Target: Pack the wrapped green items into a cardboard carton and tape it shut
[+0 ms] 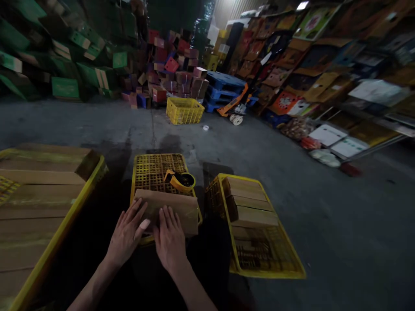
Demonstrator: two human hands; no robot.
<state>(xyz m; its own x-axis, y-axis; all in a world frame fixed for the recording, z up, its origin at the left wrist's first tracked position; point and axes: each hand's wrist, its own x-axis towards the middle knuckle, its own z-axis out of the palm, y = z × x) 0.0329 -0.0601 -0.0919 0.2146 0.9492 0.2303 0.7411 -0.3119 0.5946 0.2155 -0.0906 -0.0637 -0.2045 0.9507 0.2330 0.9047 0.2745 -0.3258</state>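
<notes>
Dim warehouse, grey concrete floor (308, 194), green cartons (65, 73) heaped left, blue pallets (223, 84), flattened boxes (324, 82) stacked right

matt cardboard box (168, 211), yellow plastic crate (155, 170)

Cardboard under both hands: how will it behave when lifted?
Probably light and fairly stiff: the cardboard looks like a flat folded box. It may slide easily on the yellow crate, whose top is an open grid.
</notes>
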